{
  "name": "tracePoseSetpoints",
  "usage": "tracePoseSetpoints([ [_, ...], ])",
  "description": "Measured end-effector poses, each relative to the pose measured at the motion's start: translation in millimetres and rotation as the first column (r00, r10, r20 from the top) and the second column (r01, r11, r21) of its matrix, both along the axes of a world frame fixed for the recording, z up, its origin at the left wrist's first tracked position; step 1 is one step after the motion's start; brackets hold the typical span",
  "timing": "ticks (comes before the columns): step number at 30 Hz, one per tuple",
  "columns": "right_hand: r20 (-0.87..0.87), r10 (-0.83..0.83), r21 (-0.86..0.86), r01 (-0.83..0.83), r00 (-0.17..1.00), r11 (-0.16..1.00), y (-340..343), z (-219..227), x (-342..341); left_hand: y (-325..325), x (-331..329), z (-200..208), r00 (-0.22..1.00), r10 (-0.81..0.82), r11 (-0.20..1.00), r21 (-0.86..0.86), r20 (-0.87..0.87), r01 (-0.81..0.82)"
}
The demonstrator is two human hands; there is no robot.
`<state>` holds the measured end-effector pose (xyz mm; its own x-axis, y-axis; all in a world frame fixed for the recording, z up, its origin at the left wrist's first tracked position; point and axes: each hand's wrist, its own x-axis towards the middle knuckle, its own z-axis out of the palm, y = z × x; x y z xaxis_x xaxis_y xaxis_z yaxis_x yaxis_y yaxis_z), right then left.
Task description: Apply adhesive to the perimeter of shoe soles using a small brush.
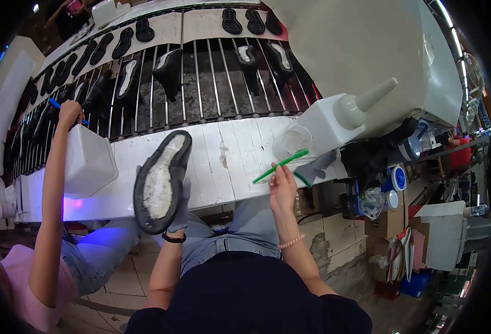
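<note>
Head view: over the near edge of the white plank bench [206, 172], I'd steady the black, white-centred shoe [159, 183] underside-up, clasped by the gray-gloved left hand [182, 213], far fingers hidden, while the bare right hand [281, 192] lightly pinches the slim green plastic brush [291, 160].

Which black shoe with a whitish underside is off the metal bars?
The upturned black shoe in the grey-gloved left hand; the other black shoes rest on the silver metal bars.
</note>
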<state>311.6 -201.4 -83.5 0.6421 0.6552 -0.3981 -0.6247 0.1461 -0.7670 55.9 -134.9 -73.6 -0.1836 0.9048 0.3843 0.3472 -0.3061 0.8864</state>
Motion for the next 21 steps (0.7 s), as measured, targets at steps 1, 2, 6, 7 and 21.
tracePoseSetpoints([
  [1, -0.001, -0.003, -0.002, 0.003, 1.000, 1.000, 0.6, 0.1, 1.9, 0.2, -4.2, -3.5, 0.997, -0.073, 0.997, -0.033, 0.009, 0.074],
  [2, 0.045, -0.036, 0.003, 0.036, 0.998, 0.999, 3.1, 0.2, 3.6, -3.0, 0.2, -5.2, 0.980, -0.131, 0.990, -0.036, 0.149, 0.138],
  [6, 0.286, -0.038, 0.081, 0.015, 0.957, 0.997, -1.6, 20.5, 17.9, -5.7, 2.6, -14.7, 0.990, -0.117, 0.991, -0.052, 0.078, 0.121],
  [7, 0.393, -0.048, 0.066, 0.024, 0.918, 0.998, -3.5, 36.3, 22.2, -4.4, 2.1, -14.4, 0.992, -0.111, 0.991, -0.063, 0.060, 0.115],
  [21, 0.715, 0.695, -0.626, 0.380, -0.069, 0.681, -3.3, 94.2, 77.5, -10.8, -1.3, -29.0, 0.830, -0.175, 0.929, -0.190, 0.530, 0.317],
])
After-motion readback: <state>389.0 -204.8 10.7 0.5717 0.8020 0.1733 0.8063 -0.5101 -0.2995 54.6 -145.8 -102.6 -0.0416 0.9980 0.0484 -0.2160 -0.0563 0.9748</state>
